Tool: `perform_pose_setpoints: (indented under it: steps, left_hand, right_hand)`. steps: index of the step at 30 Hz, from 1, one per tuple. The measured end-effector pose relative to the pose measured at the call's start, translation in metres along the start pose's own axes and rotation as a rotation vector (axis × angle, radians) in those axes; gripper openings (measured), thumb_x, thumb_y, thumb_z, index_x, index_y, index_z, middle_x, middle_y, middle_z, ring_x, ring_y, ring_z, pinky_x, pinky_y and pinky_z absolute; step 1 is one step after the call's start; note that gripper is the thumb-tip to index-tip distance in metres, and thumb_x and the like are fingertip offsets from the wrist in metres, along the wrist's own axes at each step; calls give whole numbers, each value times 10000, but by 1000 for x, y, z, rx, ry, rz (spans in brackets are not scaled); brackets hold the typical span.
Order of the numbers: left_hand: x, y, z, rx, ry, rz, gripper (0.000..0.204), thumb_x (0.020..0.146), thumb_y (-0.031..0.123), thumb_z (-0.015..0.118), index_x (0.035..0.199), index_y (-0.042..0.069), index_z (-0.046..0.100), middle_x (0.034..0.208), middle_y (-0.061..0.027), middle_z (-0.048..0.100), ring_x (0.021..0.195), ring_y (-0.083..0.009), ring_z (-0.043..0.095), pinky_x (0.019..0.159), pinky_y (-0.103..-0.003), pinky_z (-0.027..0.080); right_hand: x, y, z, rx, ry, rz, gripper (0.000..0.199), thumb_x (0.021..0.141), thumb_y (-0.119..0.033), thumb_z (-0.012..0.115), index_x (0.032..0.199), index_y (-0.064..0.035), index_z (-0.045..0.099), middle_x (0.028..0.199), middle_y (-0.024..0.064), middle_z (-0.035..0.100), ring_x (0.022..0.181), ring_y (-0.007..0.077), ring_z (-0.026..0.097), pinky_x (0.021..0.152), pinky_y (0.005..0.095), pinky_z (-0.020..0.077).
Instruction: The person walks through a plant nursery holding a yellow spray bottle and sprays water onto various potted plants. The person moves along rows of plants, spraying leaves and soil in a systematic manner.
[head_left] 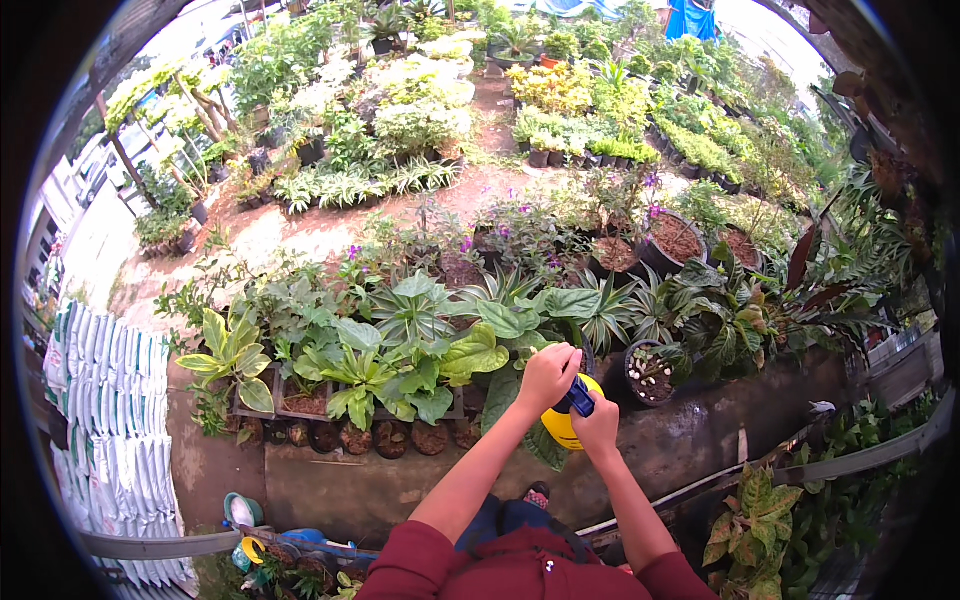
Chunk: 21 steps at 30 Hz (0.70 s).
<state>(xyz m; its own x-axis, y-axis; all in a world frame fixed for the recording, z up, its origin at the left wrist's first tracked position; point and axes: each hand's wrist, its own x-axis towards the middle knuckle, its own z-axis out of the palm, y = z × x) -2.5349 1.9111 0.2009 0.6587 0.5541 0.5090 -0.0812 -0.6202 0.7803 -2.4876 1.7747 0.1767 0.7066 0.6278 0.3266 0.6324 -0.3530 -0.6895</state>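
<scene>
A yellow pump sprayer (566, 428) with a dark blue head is held in front of me, over the near edge of the plant row. My right hand (598, 424) is closed around the blue head from the right. My left hand (550, 378) is closed at the top of the sprayer, and what lies inside its fingers is hidden. Just beyond the hands spread large green leaves (505, 320) of a potted plant. A dark pot with pale stones (650, 373) stands to the right of the sprayer.
Potted plants with yellow-edged leaves (232, 355) line the walkway (370, 490) ahead. White sacks (110, 400) are stacked at the left. A metal rail (880, 455) and broad-leaved plants (755, 520) are at the near right. Several more plant rows stand beyond the dirt path (300, 240).
</scene>
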Motion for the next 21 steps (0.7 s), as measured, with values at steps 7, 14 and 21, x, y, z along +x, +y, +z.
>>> perform_pose_setpoints:
  steps: [7, 14, 21]
  left_hand:
    - [-16, -3, 3, -10, 28, 23, 246, 873, 151, 501, 693, -17, 507, 672, -152, 501, 652, -334, 514, 584, -409, 405]
    - [-53, -21, 22, -45, -114, -98, 261, 898, 182, 465, 713, 0, 500, 680, -166, 500, 663, -360, 523, 593, -432, 411]
    - [-26, -2, 31, -74, -144, -45, 279, 903, 186, 457, 717, -20, 483, 678, -171, 485, 666, -360, 515, 592, -421, 402]
  right_hand:
    - [0, 9, -12, -75, -116, -51, 168, 621, -108, 679, 732, -10, 599, 629, 193, 582, 605, 359, 593, 569, 411, 469]
    - [-17, 32, -20, -163, -231, -26, 181, 603, -119, 655, 750, -14, 650, 637, 191, 596, 632, 359, 601, 610, 408, 490]
    - [-8, 33, -36, -154, -143, 14, 238, 603, -154, 673, 797, -17, 659, 647, 188, 607, 629, 359, 607, 619, 417, 499]
